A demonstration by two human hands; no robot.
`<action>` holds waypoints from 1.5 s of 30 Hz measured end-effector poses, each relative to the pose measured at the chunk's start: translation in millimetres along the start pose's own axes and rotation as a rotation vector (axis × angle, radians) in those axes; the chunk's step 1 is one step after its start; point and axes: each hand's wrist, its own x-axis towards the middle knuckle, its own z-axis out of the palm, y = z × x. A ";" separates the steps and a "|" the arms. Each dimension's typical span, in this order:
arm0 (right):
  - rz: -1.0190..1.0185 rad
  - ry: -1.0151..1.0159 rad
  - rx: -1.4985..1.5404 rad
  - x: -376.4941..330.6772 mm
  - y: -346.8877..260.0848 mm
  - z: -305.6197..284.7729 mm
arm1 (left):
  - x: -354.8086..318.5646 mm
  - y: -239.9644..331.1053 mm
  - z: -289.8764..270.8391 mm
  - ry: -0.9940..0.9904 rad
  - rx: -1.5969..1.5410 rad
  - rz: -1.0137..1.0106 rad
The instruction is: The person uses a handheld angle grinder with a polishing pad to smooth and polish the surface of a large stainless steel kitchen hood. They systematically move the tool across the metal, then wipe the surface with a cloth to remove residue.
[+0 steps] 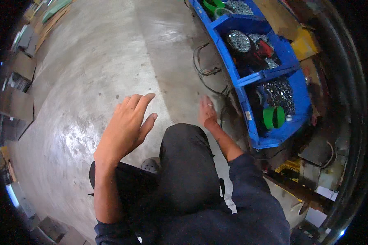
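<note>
My left hand (pixel 126 124) hangs over the floor in front of my left knee, fingers stretched forward and thumb apart, with nothing in it. On the other side of my raised right knee is my right hand (pixel 207 110), somewhat blurred, a ring on one finger. Its fingers appear extended and I see nothing held. Nearest to it is a row of blue bins (pixel 247 110) on the right, apart from the hand. Small shiny metal parts (pixel 279 94) and a green cup-like piece (pixel 273 117) lie in the closest bin.
The middle bin holds more metal parts, a round container (pixel 238 41) full of them and a red object (pixel 265 49). Dark cables (pixel 208 73) lie on the concrete floor (pixel 102 53) beside the bins. Cardboard boxes (pixel 16 104) line the left edge. A yellow crate (pixel 289 168) stands at lower right.
</note>
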 end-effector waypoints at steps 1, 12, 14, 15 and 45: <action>-0.082 -0.121 0.092 19.9 -15.1 -7.9 | -1.8 -1.8 -1.5 0.010 -0.003 0.008; 0.106 -0.492 -0.071 203.2 47.6 42.3 | -71.3 15.4 -35.6 -0.091 0.002 -0.220; 0.322 -0.525 -0.119 205.7 89.5 34.3 | -80.4 12.9 -39.1 -0.099 -0.023 -0.265; 0.291 -0.496 -0.190 201.4 101.7 35.9 | -81.1 14.9 -41.5 -0.098 -0.062 -0.308; -0.375 -0.400 -0.212 70.0 8.4 97.9 | -31.0 0.2 -13.8 -0.095 -0.100 -0.044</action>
